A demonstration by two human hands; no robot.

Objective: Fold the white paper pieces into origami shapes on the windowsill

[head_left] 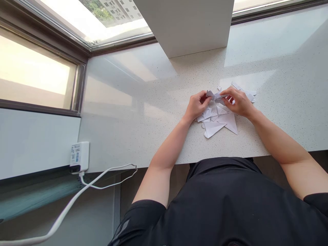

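Speckled white stone surface [287,126] beneath a window [36,68], with a square white pillar [184,24] at its far edge and a white plug-in adapter [79,157] trailing a white cable [61,218] at lower left.

Black short-sleeved T-shirt [212,205], matte fabric. Left sleeve [138,222] carried grey diagonal stripes near shoulder, at far left of shirt. Right sleeve [317,205] black, hem above elbow. Left forearm [169,147] and right forearm [279,140] bare. Left hand [196,106] and right hand [237,100] bare too.
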